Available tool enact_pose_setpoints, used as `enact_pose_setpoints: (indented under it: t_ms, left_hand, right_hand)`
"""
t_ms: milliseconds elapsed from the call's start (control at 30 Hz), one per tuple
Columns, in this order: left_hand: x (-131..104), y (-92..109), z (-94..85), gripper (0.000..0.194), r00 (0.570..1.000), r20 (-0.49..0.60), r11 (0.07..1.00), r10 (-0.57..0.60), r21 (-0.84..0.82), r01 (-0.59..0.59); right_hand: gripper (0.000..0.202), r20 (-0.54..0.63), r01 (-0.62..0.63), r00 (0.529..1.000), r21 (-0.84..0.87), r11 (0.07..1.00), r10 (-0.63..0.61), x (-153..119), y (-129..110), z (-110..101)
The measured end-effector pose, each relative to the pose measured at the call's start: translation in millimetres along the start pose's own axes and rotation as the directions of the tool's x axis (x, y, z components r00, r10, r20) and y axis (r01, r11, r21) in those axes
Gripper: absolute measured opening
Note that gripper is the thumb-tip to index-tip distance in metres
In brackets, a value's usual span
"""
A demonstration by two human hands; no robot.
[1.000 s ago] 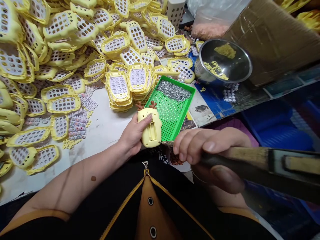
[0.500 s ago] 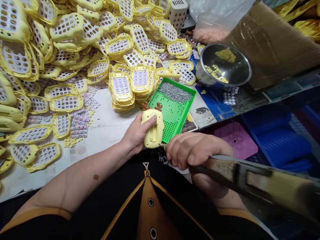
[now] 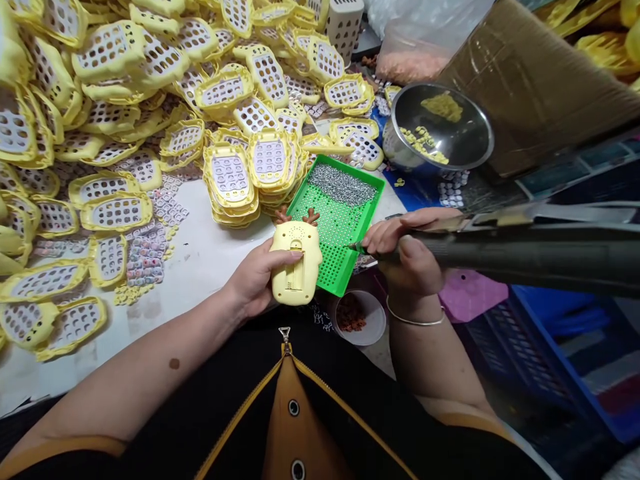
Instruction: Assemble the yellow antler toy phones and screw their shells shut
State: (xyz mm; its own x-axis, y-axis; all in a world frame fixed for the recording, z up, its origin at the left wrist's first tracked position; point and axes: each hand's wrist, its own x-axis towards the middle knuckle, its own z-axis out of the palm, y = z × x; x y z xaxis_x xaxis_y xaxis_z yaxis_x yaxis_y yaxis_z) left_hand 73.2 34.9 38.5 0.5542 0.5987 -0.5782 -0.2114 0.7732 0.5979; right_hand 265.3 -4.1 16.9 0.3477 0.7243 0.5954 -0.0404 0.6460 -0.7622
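Held in my left hand (image 3: 257, 277) is a yellow toy case (image 3: 296, 273) with brown antlers, its back and open battery slot facing up. The thumb lies across the slot. My right hand (image 3: 413, 250) is closed around a dark power screwdriver (image 3: 520, 257), whose tip points left over the green tray (image 3: 334, 277). That tray has a grid of small holes, with a heap of silver screws (image 3: 345, 185) at its far end. The driver's tip is apart from the toy case.
Stacked yellow shells (image 3: 231, 179) stand behind the tray, and a large pile (image 3: 107, 47) covers the back left. A metal bowl (image 3: 470, 143) and a cardboard box (image 3: 540, 87) are at the right. Near my lap is a cup of brown pieces (image 3: 359, 317).
The screwdriver has left the case's lower corner and moved up and right with my right hand, over the tray. My left thumb has slid down to the slot. The view has shifted slightly.
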Motion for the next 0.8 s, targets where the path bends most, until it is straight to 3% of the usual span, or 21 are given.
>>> enact_pose_setpoints:
  t_ms: [200,467,633,800]
  left_hand:
    - [3.8,-1.6,0.5,0.047,0.996,-0.06,0.998,0.066,0.012,-0.065]
    - [6.0,-3.3,-0.6,0.037,0.997,-0.044,0.997,0.068,0.029,-0.067]
    - [8.2,-4.6,5.5,0.031,0.991,-0.104,0.996,0.087,0.024,-0.085]
    - [6.3,-6.6,13.8,0.031,0.981,-0.138,0.991,0.136,0.037,-0.132]
  right_hand:
    - [0.016,0.03,-0.075,0.997,-0.012,0.997,0.076,-0.3,4.3,-1.9]
    - [0.017,0.026,-0.064,0.998,-0.038,0.997,0.065,-1.7,10.2,-2.7]
    - [0.016,-0.051,0.009,0.999,0.0,1.0,-0.009,1.8,-26.6,14.2]
    - [0.013,0.069,-0.134,0.989,0.077,0.988,0.129,-3.4,-78.1,36.5]
